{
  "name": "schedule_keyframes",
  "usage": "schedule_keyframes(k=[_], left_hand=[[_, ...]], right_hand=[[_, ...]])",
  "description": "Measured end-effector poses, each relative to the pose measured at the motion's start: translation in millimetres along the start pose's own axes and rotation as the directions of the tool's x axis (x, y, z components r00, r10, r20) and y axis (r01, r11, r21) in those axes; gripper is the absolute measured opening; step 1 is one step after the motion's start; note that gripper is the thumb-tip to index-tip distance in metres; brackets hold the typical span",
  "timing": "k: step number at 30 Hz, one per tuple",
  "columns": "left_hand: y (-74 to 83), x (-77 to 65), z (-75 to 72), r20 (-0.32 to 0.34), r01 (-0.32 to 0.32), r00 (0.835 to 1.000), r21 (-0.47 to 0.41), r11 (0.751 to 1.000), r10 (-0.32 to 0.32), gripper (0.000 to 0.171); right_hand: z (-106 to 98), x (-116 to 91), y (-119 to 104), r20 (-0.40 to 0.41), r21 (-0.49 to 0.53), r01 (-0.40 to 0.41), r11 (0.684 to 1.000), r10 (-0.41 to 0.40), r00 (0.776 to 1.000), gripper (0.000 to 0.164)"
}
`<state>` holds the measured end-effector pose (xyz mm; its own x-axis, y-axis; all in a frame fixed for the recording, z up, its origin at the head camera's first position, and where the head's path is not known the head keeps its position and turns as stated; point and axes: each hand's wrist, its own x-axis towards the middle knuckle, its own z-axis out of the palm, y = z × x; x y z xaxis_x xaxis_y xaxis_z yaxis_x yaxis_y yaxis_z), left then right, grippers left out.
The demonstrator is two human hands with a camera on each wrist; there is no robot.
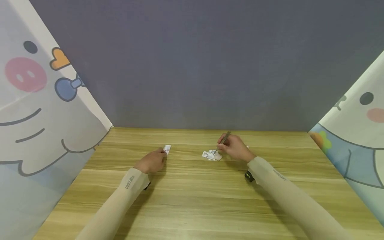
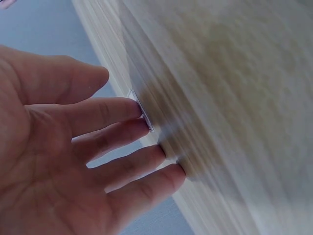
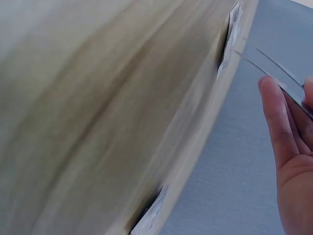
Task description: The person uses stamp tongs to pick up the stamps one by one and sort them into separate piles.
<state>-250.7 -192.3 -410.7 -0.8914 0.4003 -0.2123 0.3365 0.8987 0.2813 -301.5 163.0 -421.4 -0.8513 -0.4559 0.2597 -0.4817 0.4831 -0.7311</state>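
My left hand (image 1: 152,161) rests its fingertips on a small white printed paper slip (image 1: 167,149) at the left. In the left wrist view the fingers are nearly straight, with the index and middle fingertips on the slip (image 2: 142,110) and the thumb raised apart from it. My right hand (image 1: 236,147) pinches a pair of slim metal tweezers (image 1: 225,138) between thumb and fingers. The tweezers (image 3: 296,102) show their two prongs spread in the right wrist view. Their tips are over a small cluster of overlapping white paper slips (image 1: 209,154).
Another white slip (image 1: 247,146) is partly hidden behind the right hand. The wooden table (image 1: 186,200) meets a grey back panel (image 1: 192,66). Cartoon-printed side panels (image 1: 30,116) stand at left and right. A dark band (image 1: 249,176) shows at the right wrist.
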Motion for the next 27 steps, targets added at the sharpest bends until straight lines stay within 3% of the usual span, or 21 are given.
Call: schedule_keyframes(k=[4,15,23,27], left_hand=[[1.4,0.7,-0.6,-0.006,0.004,1.000,-0.005,1.000,-0.004,0.039],[0.2,1.9,1.0,-0.008,0.007,1.000,0.002,1.000,-0.007,0.040],[-0.3,2.1,1.8,0.012,0.023,1.000,-0.015,1.000,-0.023,0.042],[-2.6,4.5,3.1,-0.032,-0.010,0.999,-0.007,1.000,0.010,0.037]], right_hand=[[1,4,4,0.024,0.004,-0.013,1.000,0.013,1.000,0.005],[9,8,1,0.090,0.174,-0.058,0.983,0.042,0.995,0.006],[7,6,-7,0.072,0.172,-0.073,0.982,0.061,0.995,0.005],[8,5,-7,0.054,0.162,-0.078,0.984,0.070,0.996,0.006]])
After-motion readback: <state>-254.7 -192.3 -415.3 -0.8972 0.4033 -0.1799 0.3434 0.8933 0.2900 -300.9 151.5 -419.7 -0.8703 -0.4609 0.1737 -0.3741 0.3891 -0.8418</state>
